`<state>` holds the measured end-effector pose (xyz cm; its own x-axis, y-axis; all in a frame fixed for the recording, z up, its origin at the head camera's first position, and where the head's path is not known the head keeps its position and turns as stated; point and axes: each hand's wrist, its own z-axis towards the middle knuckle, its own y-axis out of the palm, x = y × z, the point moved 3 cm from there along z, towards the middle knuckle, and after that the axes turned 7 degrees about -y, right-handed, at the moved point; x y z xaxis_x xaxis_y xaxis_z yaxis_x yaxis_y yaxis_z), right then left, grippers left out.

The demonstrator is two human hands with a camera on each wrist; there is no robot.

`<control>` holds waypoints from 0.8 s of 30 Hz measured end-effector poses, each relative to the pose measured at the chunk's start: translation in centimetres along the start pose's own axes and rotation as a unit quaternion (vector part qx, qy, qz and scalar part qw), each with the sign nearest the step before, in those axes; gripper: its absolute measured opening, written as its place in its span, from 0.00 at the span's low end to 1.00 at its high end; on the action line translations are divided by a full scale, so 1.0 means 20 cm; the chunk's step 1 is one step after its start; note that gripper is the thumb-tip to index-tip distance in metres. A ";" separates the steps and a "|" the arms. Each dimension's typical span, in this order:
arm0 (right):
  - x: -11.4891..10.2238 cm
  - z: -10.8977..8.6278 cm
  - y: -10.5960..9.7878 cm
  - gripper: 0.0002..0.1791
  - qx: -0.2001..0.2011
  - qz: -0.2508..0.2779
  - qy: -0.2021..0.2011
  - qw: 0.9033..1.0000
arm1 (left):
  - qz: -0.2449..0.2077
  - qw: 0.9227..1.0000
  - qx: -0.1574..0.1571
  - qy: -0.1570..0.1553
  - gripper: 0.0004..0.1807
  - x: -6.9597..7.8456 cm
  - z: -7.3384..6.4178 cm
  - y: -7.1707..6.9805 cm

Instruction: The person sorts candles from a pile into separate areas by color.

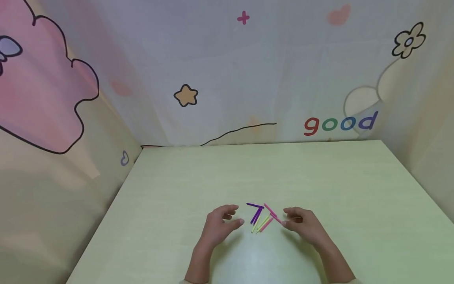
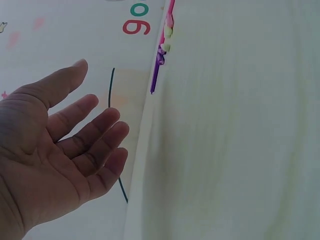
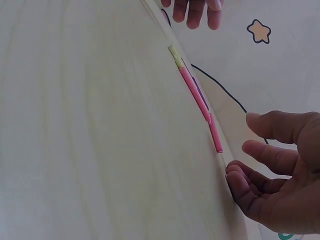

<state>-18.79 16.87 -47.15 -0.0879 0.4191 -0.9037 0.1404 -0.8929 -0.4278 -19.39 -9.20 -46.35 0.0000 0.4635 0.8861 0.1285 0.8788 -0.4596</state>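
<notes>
Several thin sticks in purple, pink and pale yellow lie in a loose cluster on the table. One purple stick (image 1: 255, 205) lies crosswise at the cluster's far left, above two slanting purple ones. Pale yellow sticks (image 1: 263, 224) are at the near side, beside a pink one. Two more pink sticks (image 1: 270, 210) run along the right side. My left hand (image 1: 221, 227) is left of the cluster, fingers relaxed and bent, holding nothing. To the right, my right hand (image 1: 305, 225) has loosely curved fingers; its thumb tip overlaps a pink stick's end in the head view, while the right wrist view shows a small gap.
The pale table (image 1: 170, 185) extends beyond both hands, with its back edge against a printed cloth (image 1: 220, 59). More cloth (image 1: 42, 189) hangs along the left side. The sticks lie near the middle of the table's front part.
</notes>
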 end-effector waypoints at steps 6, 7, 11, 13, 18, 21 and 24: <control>0.02 0.03 0.02 0.23 -0.010 -0.011 0.001 1.000 | 0.007 1.000 -0.023 -0.009 0.22 0.00 0.03 0.04; 0.02 0.03 0.03 0.22 -0.013 -0.011 -0.001 1.000 | 0.011 1.000 -0.026 -0.008 0.22 0.00 0.03 0.05; 0.02 0.07 0.03 0.18 -0.027 -0.007 -0.013 1.000 | 0.029 0.999 -0.037 0.001 0.19 0.01 0.06 0.07; 0.02 0.09 0.02 0.17 -0.033 -0.011 -0.013 0.999 | 0.039 0.998 -0.042 0.004 0.18 0.01 0.07 0.07; 0.03 0.10 0.01 0.15 -0.044 -0.035 -0.009 0.998 | 0.048 0.997 -0.059 0.006 0.16 0.02 0.09 0.08; 0.03 0.10 0.01 0.14 -0.049 -0.041 -0.007 0.998 | 0.047 0.996 -0.072 0.007 0.16 0.01 0.09 0.10; 0.04 0.09 0.01 0.13 -0.053 -0.040 -0.004 0.998 | 0.050 0.995 -0.084 0.009 0.15 0.00 0.10 0.11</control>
<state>-20.59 16.65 -47.93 -0.1118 0.4868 -0.8663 0.2370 -0.8336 -0.4990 -21.19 -7.06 -47.52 0.0391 0.5447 0.8377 0.2911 0.7958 -0.5310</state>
